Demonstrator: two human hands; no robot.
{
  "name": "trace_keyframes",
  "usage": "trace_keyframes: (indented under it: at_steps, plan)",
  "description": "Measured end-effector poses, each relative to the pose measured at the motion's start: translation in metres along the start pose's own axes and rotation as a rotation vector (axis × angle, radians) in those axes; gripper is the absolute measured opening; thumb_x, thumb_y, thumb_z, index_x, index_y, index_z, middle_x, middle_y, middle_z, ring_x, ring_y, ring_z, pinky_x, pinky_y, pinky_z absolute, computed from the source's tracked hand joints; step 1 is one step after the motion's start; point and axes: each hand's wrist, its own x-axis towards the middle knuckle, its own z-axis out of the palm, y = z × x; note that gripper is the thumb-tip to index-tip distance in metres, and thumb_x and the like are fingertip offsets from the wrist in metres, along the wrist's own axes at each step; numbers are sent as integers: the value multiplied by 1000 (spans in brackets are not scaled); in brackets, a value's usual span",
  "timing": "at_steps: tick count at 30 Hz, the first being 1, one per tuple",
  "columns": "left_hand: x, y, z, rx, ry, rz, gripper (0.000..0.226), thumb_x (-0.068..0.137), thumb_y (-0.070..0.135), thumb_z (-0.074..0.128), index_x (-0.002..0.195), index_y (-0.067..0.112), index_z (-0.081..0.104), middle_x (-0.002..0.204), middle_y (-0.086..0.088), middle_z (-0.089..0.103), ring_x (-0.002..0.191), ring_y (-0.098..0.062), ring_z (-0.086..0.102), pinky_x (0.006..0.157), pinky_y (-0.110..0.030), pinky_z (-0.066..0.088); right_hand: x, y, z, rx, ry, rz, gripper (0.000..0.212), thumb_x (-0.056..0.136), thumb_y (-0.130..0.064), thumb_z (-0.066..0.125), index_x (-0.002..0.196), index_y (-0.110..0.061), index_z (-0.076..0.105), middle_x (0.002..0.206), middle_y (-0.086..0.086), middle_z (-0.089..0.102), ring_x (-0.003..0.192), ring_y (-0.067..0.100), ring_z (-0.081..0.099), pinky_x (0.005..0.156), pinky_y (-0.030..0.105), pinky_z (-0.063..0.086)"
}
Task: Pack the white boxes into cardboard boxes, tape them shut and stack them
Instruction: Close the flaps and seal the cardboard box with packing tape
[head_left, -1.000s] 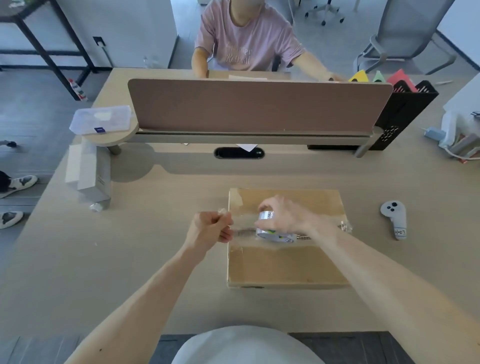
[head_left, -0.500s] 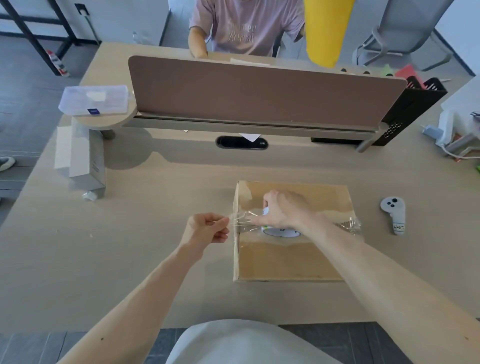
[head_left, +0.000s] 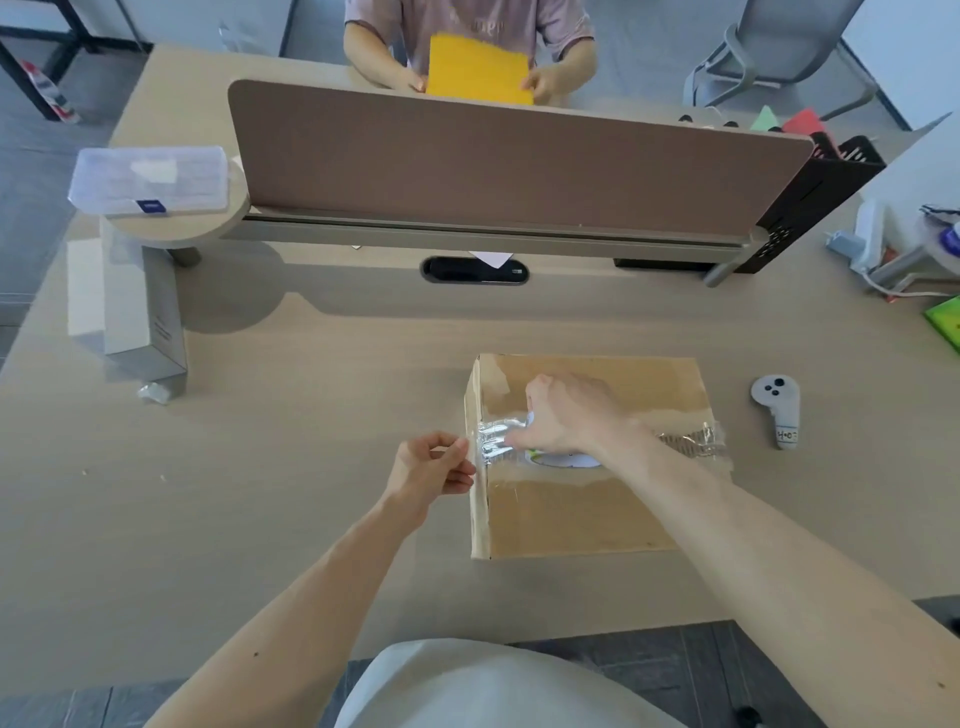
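Note:
A closed cardboard box (head_left: 582, 514) lies flat on the desk in front of me. A strip of clear tape (head_left: 691, 441) runs across its top seam to the right edge. My right hand (head_left: 566, 415) rests on the box top and grips a roll of clear tape (head_left: 558, 460), mostly hidden under the palm. My left hand (head_left: 434, 465) sits just off the box's left edge and pinches the free end of the tape (head_left: 491, 439), which stretches crumpled between both hands. Two white boxes (head_left: 130, 306) stand at the far left of the desk.
A grey controller (head_left: 776, 405) lies right of the box. A brown desk divider (head_left: 509, 161) crosses the back, with a clear plastic case (head_left: 148, 179) on its left shelf and a black organiser (head_left: 826, 187) on its right. A person behind it holds a yellow sheet (head_left: 478, 73).
The tape roll now lies flat on the box top under my right hand. My left hand has kept hold of the tape end beside the left edge. The person opposite lowered a yellow sheet.

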Motion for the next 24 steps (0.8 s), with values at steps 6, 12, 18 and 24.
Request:
trace_keyframes:
  at_steps: [6, 12, 18, 24]
  plan:
    - [5, -47, -7, 194, 16, -164, 24, 88, 19, 75, 86, 6, 55, 61, -16, 63, 48, -23, 56, 52, -33, 54, -3, -1, 1, 3, 51, 9, 36, 75, -48, 65, 87, -14, 59, 80, 1, 62, 73, 27, 60, 59, 32, 41]
    - [10, -21, 5, 106, 219, -25, 8, 99, 27, 54, 96, 23, 59, 98, 0, 63, 84, -17, 64, 76, -38, 52, -2, 0, 3, 46, 65, -20, 35, 76, -45, 63, 67, -19, 42, 69, 0, 54, 67, 28, 54, 53, 31, 32]
    - [-3, 33, 52, 52, 55, 232, 31, 107, 43, 36, 134, 33, 47, 117, 13, 62, 109, -7, 60, 92, -24, 47, -5, 6, -1, 160, 71, -79, 37, 75, -51, 60, 65, -19, 45, 70, -1, 55, 67, 26, 53, 51, 31, 32]
    - [-14, 20, 76, 227, 139, 290, 38, 108, 42, 28, 146, 42, 29, 126, 32, 51, 111, 23, 49, 90, -6, 37, -15, 66, 2, 694, -104, -252, 45, 83, -51, 68, 63, -14, 52, 57, -8, 45, 55, 13, 40, 53, 27, 30]
